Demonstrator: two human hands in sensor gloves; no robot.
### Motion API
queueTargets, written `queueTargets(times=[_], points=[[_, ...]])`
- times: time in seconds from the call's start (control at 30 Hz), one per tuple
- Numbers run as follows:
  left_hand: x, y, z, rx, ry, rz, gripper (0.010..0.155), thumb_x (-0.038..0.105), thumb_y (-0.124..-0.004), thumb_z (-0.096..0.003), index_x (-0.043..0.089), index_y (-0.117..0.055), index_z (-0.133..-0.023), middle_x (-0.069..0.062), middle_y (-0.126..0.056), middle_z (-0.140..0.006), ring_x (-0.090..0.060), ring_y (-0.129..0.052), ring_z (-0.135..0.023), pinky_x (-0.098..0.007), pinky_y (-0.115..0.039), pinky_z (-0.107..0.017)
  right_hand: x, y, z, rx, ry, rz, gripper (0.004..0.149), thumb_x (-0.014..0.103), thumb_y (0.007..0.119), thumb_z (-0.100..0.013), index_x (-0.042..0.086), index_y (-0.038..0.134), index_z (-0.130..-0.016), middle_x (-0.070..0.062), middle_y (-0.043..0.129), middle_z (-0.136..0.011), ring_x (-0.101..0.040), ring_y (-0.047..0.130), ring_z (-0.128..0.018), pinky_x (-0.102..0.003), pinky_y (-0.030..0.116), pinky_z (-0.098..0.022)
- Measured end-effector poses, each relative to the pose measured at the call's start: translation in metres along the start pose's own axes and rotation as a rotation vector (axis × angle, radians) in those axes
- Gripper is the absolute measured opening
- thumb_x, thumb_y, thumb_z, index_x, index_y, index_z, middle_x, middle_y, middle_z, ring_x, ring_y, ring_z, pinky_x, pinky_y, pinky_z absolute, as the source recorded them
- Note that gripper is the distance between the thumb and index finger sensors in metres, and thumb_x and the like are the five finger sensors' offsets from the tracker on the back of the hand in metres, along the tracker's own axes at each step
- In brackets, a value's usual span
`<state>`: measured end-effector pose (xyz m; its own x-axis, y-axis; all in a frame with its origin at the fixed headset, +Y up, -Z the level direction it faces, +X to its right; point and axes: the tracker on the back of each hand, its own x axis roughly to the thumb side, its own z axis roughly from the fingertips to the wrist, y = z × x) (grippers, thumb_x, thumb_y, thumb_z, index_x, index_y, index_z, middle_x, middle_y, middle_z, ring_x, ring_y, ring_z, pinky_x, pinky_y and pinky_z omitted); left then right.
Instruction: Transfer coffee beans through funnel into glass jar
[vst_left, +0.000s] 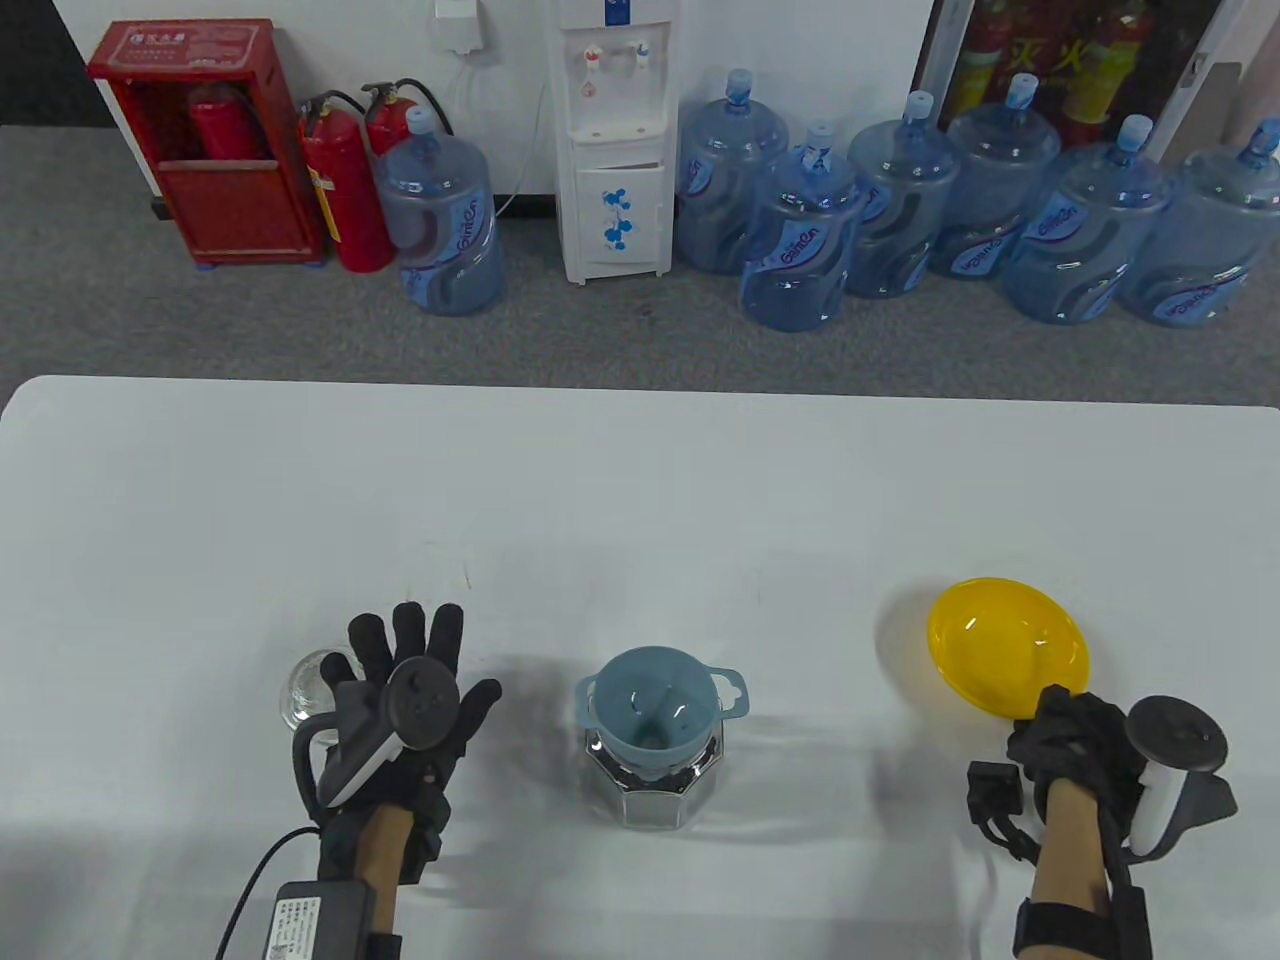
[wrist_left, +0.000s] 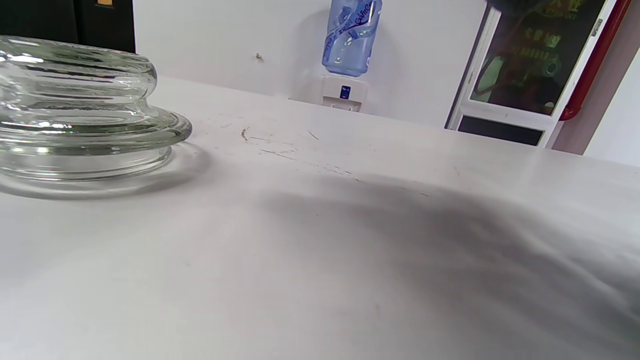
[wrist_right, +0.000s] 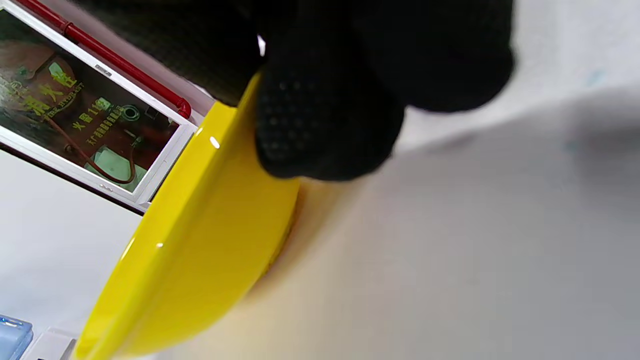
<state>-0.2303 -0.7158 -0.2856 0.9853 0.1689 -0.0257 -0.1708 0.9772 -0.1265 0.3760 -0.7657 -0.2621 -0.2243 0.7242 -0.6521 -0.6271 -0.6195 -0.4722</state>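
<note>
A faceted glass jar stands at the table's front middle with dark coffee beans inside and a light blue funnel seated in its mouth. My right hand grips the near rim of a yellow bowl at the right; the bowl looks empty. In the right wrist view my gloved fingers pinch the bowl's rim. My left hand is spread open with fingers extended, beside the jar's clear glass lid, which lies on the table. The lid fills the left of the left wrist view.
The white table stretches far behind the objects. Beyond its far edge stand water bottles, a dispenser and red fire extinguishers on the floor.
</note>
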Motion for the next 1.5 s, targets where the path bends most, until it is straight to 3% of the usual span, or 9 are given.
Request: queueTargets(times=[0.23,0.37,0.5,0.67,0.83,0.97,1.1,1.27,1.5], points=[[0.000,0.001,0.001,-0.008,-0.001,0.008,0.077,0.066,-0.054,-0.0550,0.035,-0.019,-0.117,-0.009,-0.014,-0.124,-0.047,-0.004,-0.109,-0.067,-0.013,-0.070,-0.007,-0.003,-0.003,0.090,0.020,-0.033,0.052,0.039,0.075,-0.068,-0.003,0.074,-0.099,-0.018,0.095,-0.072,-0.019,0.104,-0.045,-0.034,0.091,-0.034],[0.000,0.001,0.000,-0.011,-0.002,0.011,0.077,0.066,-0.054,-0.0550,0.035,-0.019,-0.117,-0.009,-0.015,-0.124,-0.047,-0.004,-0.109,-0.067,-0.013,-0.070,0.002,-0.018,0.003,-0.025,-0.072,0.063,0.062,0.048,0.069,-0.068,-0.001,0.069,-0.105,-0.022,0.090,-0.083,-0.025,0.102,-0.055,-0.038,0.088,-0.041],[0.000,0.002,0.000,-0.017,0.000,0.004,0.077,0.066,-0.054,-0.0550,0.035,-0.019,-0.117,-0.009,-0.014,-0.124,-0.047,-0.004,-0.109,-0.067,-0.013,-0.070,0.028,-0.031,0.020,-0.073,-0.245,0.126,0.061,0.052,0.070,-0.067,0.005,0.070,-0.106,-0.021,0.087,-0.088,-0.026,0.100,-0.060,-0.039,0.087,-0.045],[0.001,0.002,0.000,-0.012,-0.006,0.004,0.077,0.066,-0.054,-0.0551,0.036,-0.019,-0.117,-0.009,-0.014,-0.124,-0.047,-0.004,-0.109,-0.067,-0.013,-0.070,0.074,-0.028,0.065,-0.027,-0.499,0.140,0.058,0.052,0.073,-0.067,0.009,0.074,-0.105,-0.022,0.084,-0.094,-0.027,0.098,-0.064,-0.040,0.085,-0.047],[0.001,0.001,0.000,-0.008,-0.008,0.004,0.077,0.066,-0.054,-0.0550,0.035,-0.019,-0.117,-0.009,-0.014,-0.124,-0.047,-0.004,-0.109,-0.067,-0.013,-0.070,0.118,-0.010,0.144,0.049,-0.855,0.188,0.057,0.053,0.078,-0.064,0.013,0.075,-0.105,-0.017,0.084,-0.098,-0.025,0.098,-0.063,-0.039,0.085,-0.047],[0.000,0.001,0.000,-0.009,-0.007,0.005,0.077,0.066,-0.054,-0.0551,0.035,-0.019,-0.117,-0.009,-0.014,-0.124,-0.047,-0.004,-0.109,-0.067,-0.013,-0.070,0.136,0.010,0.206,0.267,-1.198,0.147,0.054,0.050,0.081,-0.063,0.021,0.074,-0.107,-0.011,0.079,-0.107,-0.025,0.098,-0.066,-0.041,0.085,-0.049],[0.000,0.001,0.000,-0.008,-0.011,0.006,0.077,0.066,-0.054,-0.0550,0.036,-0.019,-0.117,-0.009,-0.014,-0.124,-0.047,-0.004,-0.109,-0.067,-0.013,-0.070,0.141,0.039,0.257,0.435,-1.488,0.336,0.054,0.046,0.085,-0.060,0.025,0.074,-0.109,-0.006,0.069,-0.117,-0.026,0.097,-0.068,-0.043,0.084,-0.049],[0.001,0.000,0.000,-0.007,-0.017,0.005,0.077,0.066,-0.054,-0.0551,0.036,-0.018,-0.117,-0.009,-0.014,-0.124,-0.047,-0.004,-0.109,-0.067,-0.013,-0.070,0.137,0.066,0.282,0.355,-1.593,0.553,0.054,0.046,0.088,-0.057,0.026,0.077,-0.106,-0.005,0.074,-0.113,-0.022,0.099,-0.056,-0.039,0.085,-0.042],[0.000,0.000,0.000,-0.009,-0.019,0.003,0.077,0.066,-0.054,-0.0551,0.036,-0.018,-0.117,-0.009,-0.014,-0.124,-0.047,-0.004,-0.109,-0.067,-0.013,-0.070,0.135,0.078,0.288,0.354,-1.609,0.590,0.044,0.041,0.086,-0.059,0.024,0.083,-0.099,-0.009,0.085,-0.101,-0.019,0.099,-0.054,-0.038,0.085,-0.041]])
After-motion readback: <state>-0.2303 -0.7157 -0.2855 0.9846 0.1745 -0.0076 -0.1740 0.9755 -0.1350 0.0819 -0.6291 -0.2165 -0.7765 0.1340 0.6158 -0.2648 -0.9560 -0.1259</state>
